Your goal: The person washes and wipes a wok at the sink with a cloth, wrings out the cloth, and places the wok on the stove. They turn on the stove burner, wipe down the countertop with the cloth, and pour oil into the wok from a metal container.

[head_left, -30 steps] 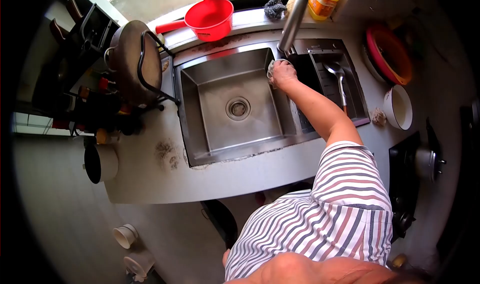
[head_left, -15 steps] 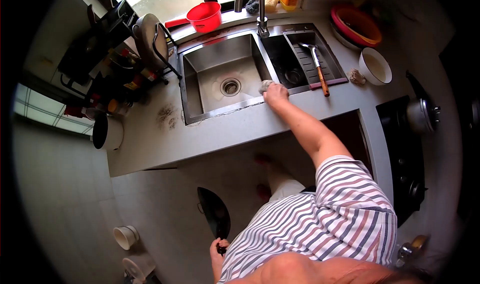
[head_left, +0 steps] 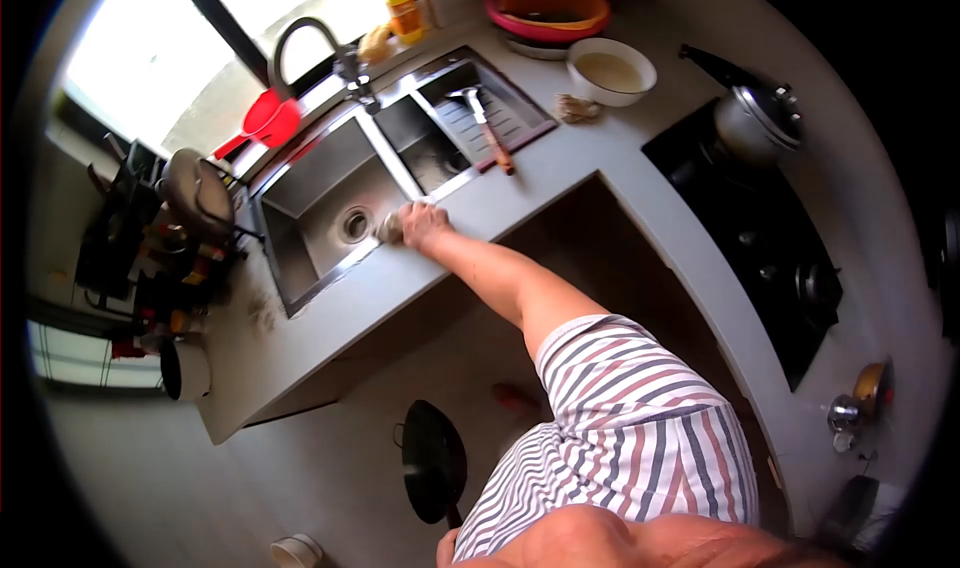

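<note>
My right hand (head_left: 425,224) is closed round a crumpled greyish cloth (head_left: 391,229) at the front edge of the steel sink (head_left: 320,223), beside the divider. Low in the view, my left hand (head_left: 447,546) is partly cut off by my striped shirt and grips the handle of a dark wok (head_left: 433,461), which hangs above the floor. A spatula with a wooden handle (head_left: 489,140) lies on the ridged drainer to the right of the small basin (head_left: 425,148). The curved faucet (head_left: 345,63) rises behind the sink.
A red dipper (head_left: 270,120) stands by the window. Right of the sink are a white bowl (head_left: 612,72), a beige rag (head_left: 577,108) and red and orange basins (head_left: 548,10). A pot (head_left: 750,126) sits on the black stove (head_left: 745,228). Racked pans stand at the left.
The view has turned toward the right. My right hand has moved with the cloth from beside the faucet to the sink's front edge. The wok shows more fully.
</note>
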`<state>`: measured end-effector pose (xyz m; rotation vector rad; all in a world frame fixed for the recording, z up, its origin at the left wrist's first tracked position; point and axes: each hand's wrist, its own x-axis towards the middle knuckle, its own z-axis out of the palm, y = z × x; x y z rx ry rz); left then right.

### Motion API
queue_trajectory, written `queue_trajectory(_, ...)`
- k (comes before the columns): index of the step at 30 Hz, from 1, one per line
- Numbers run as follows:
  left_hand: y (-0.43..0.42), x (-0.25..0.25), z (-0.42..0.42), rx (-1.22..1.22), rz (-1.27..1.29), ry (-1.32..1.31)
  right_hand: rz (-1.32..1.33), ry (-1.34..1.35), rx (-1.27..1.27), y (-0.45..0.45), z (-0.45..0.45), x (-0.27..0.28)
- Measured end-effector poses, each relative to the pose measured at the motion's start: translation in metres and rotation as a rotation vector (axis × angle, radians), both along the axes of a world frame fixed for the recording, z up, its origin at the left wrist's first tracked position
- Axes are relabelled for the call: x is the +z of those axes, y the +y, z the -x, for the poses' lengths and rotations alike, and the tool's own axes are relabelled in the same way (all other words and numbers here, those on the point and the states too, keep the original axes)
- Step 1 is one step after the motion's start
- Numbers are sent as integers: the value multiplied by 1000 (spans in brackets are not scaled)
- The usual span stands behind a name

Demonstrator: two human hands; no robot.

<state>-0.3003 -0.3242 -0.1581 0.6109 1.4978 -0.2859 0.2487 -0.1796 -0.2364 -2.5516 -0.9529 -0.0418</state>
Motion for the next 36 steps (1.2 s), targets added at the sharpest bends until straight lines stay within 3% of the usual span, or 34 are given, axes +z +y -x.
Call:
queue_trajectory(3,-30,21,-26,-227,-10,59,97,244,-107,-92,-48,27)
queue_trajectory(7,-73,52,-61,-467,-49,106,259,338,148,-220,-27,45)
queue_trajectory(8,-83,62,-72,-520,-60,117,308,443,233,-259,-19,56)
queue_trajectory(10,-100,85,-90,-619,-80,152,309,878,251,-323,-16,24)
queue_trajectory(11,-107,97,-98,-656,-85,163,248,946,267,-368,2,57)
queue_trajectory(12,-112,107,-104,-676,-86,158,146,1135,312,-403,20,50)
queue_trajectory(13,-119,119,-108,-684,-79,142,209,1362,318,-436,44,52)
queue_trajectory(14,-123,122,-105,-651,-58,44,402,1251,467,-457,65,27)
queue_trajectory(17,-138,165,-131,-692,-26,-33,393,1231,659,-502,144,22)
queue_trajectory(19,-142,183,-137,-713,-29,-55,491,1212,590,-502,176,64)
queue_trajectory(20,-143,192,-140,-745,-47,-57,506,1222,589,-506,202,40)
queue_trajectory(22,-143,210,-142,-866,-85,-44,-282,844,615,-510,250,-26)
queue_trajectory(24,-145,225,-141,-898,-143,-55,4,1308,537,-504,253,78)
queue_trajectory(26,-145,239,-141,-939,-183,-64,-307,1373,539,-494,306,74)
queue_trajectory(27,-148,244,-141,-950,-226,-69,-294,1436,604,-489,314,91)
queue_trajectory(29,-155,255,-144,-972,-271,-81,-521,1512,693,-471,331,106)
queue_trajectory(30,-157,256,-142,-996,-273,-113,-719,1402,749,-459,338,109)
queue_trajectory(31,-158,258,-143,-1028,-277,-153,-720,1533,802,-450,337,116)
queue_trajectory(33,-167,258,-140,-1046,-297,-235,-1141,1789,686,-445,342,140)
queue_trajectory(36,-180,265,-141,-1146,-304,-268,-1123,1764,613,-466,340,162)
